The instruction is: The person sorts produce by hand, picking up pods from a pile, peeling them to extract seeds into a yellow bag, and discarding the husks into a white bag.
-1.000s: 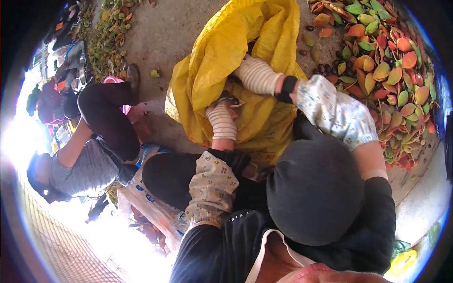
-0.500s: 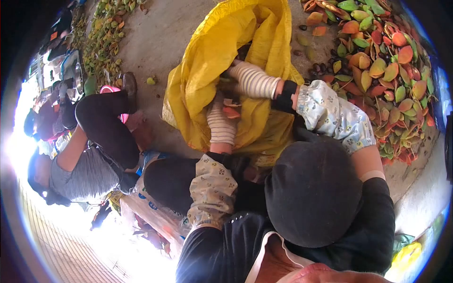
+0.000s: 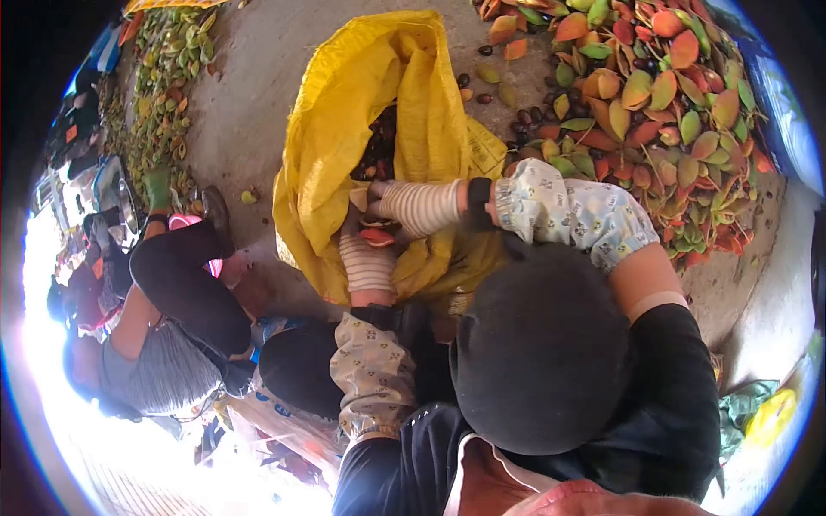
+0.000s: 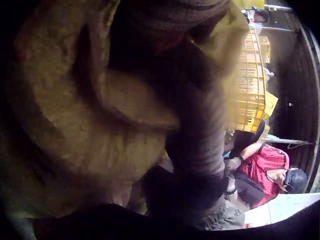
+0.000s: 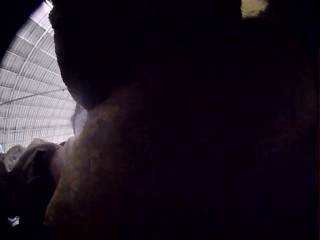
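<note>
Dim, blurred folds of a dull yellow sack (image 4: 95, 145) fill your left and centre. Beside them is a striped cuff (image 4: 205, 135) with a dark band (image 4: 185, 192). At right, sideways: yellow crates (image 4: 251, 82) and a red-shirted, dark-capped person (image 4: 265, 172).

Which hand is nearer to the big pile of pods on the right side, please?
Right. The right hand is at the opening of the yellow sack, left of the pile of pods; the left hand is there too, but farther left.

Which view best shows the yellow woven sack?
Head: the yellow woven sack is lit and mostly visible, open top included. Left wrist gives only blurred, shadowed folds up close; right wrist is too dark to tell.
</note>
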Motion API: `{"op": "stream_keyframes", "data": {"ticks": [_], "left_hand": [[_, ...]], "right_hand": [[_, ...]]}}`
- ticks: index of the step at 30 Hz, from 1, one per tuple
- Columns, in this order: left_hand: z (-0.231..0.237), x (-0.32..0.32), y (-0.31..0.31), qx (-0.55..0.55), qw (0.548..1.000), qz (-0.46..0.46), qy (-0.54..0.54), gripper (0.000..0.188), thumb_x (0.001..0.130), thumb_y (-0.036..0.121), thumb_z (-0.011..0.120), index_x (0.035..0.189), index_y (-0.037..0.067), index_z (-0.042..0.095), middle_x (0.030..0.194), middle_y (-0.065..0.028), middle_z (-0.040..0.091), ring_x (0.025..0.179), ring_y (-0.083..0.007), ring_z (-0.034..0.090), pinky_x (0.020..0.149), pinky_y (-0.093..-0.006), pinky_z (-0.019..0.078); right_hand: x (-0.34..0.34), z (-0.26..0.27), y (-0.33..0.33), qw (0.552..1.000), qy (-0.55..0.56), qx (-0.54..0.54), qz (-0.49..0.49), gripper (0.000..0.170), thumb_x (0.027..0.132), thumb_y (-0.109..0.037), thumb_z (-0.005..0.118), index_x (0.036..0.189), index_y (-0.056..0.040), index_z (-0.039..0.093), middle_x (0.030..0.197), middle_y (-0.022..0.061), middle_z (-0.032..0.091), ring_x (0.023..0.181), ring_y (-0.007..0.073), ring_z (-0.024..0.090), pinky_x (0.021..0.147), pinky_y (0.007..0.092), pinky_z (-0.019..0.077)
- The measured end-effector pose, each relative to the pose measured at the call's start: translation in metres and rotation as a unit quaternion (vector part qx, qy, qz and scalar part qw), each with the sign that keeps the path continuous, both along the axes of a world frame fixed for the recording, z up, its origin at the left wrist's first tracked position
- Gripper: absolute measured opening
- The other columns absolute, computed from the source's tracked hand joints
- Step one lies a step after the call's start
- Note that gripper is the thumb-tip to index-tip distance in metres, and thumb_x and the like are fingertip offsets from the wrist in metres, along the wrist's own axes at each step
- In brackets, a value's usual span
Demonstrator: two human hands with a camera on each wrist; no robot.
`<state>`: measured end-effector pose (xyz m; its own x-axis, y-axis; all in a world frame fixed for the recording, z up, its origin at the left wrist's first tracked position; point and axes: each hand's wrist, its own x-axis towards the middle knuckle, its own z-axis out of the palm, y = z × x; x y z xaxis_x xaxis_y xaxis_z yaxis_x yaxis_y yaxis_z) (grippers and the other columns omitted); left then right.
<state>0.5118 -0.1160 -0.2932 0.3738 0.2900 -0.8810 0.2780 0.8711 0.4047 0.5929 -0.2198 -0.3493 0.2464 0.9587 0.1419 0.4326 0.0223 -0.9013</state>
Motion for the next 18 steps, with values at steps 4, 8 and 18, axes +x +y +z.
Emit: {"op": "stream_keyframes", "data": {"ticks": [4,8,18], "left_hand": [[-0.006,-0.016,0.006,-0.013,0.994,-0.061,-0.086,0.045,0.101,0.034,0.033,0.138,0.010,0.039,0.136,-0.0095,0.046,0.125,-0.0221,0.043,0.109,-0.0398,0.0310],[-0.021,-0.028,0.019,-0.038,0.984,-0.073,-0.159,0.042,0.099,0.032,0.039,0.133,0.008,0.045,0.133,-0.0100,0.050,0.123,-0.0232,0.046,0.107,-0.0396,0.0336],[-0.027,-0.017,0.037,0.069,0.997,0.034,-0.014,0.050,0.090,0.039,0.052,0.130,0.009,0.048,0.126,-0.0135,0.055,0.116,-0.0309,0.050,0.101,-0.0507,0.0386]], "right_hand": [[0.011,-0.002,0.005,0.998,0.047,-0.024,0.033,0.057,0.069,-0.025,0.075,0.118,-0.0005,0.059,0.116,0.0222,0.055,0.108,0.0378,0.055,0.094,0.0408,0.0442],[0.009,-0.005,0.006,0.995,0.068,-0.059,0.035,0.058,0.069,-0.028,0.075,0.118,-0.0011,0.059,0.118,0.0213,0.055,0.107,0.0357,0.057,0.092,0.0410,0.0453],[0.055,0.042,-0.032,0.969,-0.213,0.004,-0.123,0.049,0.075,-0.032,0.072,0.115,-0.0054,0.061,0.109,0.0180,0.060,0.100,0.0337,0.059,0.089,0.0406,0.0471]]}}
